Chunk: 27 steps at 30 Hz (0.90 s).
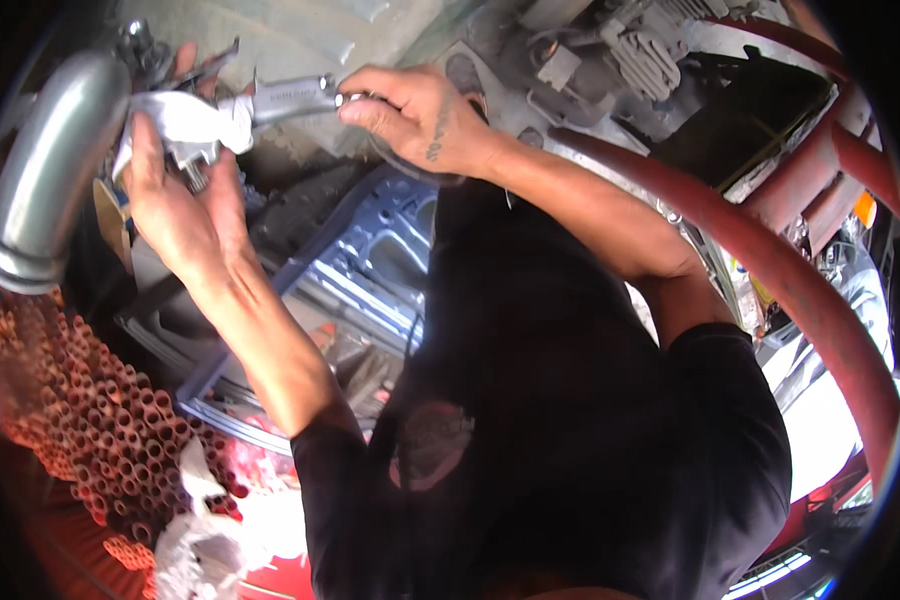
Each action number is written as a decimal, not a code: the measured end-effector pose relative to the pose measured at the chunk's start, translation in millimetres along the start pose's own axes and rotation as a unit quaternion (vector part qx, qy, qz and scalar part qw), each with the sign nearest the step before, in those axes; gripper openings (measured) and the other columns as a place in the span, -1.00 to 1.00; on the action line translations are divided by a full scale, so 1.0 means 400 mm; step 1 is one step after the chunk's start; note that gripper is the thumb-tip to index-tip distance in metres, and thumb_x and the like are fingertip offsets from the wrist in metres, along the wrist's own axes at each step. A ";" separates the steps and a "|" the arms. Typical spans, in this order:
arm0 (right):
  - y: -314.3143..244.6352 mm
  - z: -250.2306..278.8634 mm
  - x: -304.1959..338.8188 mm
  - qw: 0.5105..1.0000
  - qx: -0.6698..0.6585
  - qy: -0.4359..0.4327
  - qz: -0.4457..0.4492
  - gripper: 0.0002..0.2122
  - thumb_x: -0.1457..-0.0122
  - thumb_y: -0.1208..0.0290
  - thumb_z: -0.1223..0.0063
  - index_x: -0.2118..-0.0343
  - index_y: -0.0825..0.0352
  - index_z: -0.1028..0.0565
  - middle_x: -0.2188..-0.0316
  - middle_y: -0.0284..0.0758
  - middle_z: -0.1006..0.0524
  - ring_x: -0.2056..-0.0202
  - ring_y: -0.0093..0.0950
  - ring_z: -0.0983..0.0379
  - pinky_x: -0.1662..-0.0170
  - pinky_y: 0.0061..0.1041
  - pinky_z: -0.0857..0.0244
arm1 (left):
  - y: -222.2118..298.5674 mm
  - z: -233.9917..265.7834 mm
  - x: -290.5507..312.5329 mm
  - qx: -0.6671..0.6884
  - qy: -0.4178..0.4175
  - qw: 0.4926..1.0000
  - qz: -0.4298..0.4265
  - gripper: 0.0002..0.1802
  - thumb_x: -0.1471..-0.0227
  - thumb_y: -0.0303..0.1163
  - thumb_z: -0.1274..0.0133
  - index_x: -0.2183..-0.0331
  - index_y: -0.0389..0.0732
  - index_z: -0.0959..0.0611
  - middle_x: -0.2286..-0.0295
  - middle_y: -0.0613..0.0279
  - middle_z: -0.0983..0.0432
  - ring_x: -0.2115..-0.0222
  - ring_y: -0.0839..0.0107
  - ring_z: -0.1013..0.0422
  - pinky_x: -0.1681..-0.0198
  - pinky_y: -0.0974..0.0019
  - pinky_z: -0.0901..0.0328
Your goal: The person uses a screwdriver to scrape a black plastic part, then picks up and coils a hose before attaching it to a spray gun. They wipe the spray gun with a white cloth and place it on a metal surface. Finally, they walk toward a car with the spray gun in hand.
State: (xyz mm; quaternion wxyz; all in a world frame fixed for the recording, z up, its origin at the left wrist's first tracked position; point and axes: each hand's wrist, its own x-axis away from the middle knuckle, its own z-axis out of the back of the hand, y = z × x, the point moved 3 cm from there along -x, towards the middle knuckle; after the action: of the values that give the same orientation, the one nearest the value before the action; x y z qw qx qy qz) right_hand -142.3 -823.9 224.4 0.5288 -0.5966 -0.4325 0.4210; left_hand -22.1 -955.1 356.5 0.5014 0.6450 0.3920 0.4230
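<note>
My left hand (182, 215) is closed around the wide, bright silver head of a metal piece (192, 120), with its palm turned up and its fingers partly behind it. A ribbed stub shows below the head, close to my palm. From the head a narrower grey metal bar (292, 97) with raised lettering runs right. At that bar's right end, my right hand (420, 115) is closed, with thumb and forefinger pinching it. I cannot tell exactly what kind of part or tool it is. Dark metal parts (145, 50) stand just behind my left fingers.
A big silver rounded cylinder (55, 170) stands close at left. Below it lies a stack of orange tubes (110, 420). A blue metal panel (370, 250) lies beneath my arms. At right, a red curved bar (760, 240) arches past engine-like parts (630, 60).
</note>
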 end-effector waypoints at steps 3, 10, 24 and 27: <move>0.099 0.011 -0.116 0.987 0.118 0.009 0.104 -0.71 -0.33 0.27 -0.08 0.05 0.39 -0.52 0.25 -0.14 -0.57 0.25 -0.21 -0.53 0.18 -0.28 -0.36 | -0.077 0.011 -0.127 -0.015 0.024 1.000 0.006 -0.57 -0.31 -0.36 0.07 -0.14 -0.32 -0.41 -0.06 -0.17 -0.46 0.00 0.10 -0.46 -0.03 -0.29 -0.40; 0.166 0.118 -0.435 0.929 0.361 -0.016 0.072 -0.47 -0.18 0.35 -0.16 -0.23 0.21 -0.33 0.18 -0.09 -0.52 0.12 -0.01 -0.51 0.04 -0.17 -0.42 | -0.402 -0.073 -0.496 0.073 0.109 0.988 0.079 -0.61 -0.22 -0.58 0.05 -0.06 -0.16 -0.31 0.18 0.14 -0.39 0.22 0.28 -0.41 0.17 0.03 -0.42; 0.834 0.268 -0.700 0.964 0.246 0.002 -0.098 -0.50 -0.01 0.60 0.01 -0.10 0.21 -0.46 0.19 -0.01 -0.60 0.11 -0.04 -0.54 0.06 -0.20 -0.42 | -0.946 0.114 -0.510 0.002 0.086 0.949 0.302 -0.38 -0.36 -0.18 0.10 -0.29 -0.20 -0.12 -0.01 -0.14 -0.47 0.00 0.02 -0.46 -0.02 -0.06 -0.40; 0.944 0.258 -0.698 0.964 0.238 -0.018 -0.114 -0.51 -0.04 0.59 -0.04 -0.11 0.25 -0.46 0.26 -0.06 -0.61 0.21 -0.16 -0.57 0.15 -0.27 -0.43 | -1.046 0.161 -0.400 0.002 0.088 0.920 0.382 -0.47 -0.33 -0.26 0.07 -0.22 -0.26 -0.26 0.11 -0.14 -0.56 0.12 0.08 -0.55 0.10 0.04 -0.49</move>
State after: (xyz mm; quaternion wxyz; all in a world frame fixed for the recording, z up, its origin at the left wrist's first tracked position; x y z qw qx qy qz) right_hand -290.5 -1089.8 -147.8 0.6922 -0.3924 -0.3944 0.4597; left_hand -49.3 -1044.8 -86.4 0.2642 0.7065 0.1595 0.6369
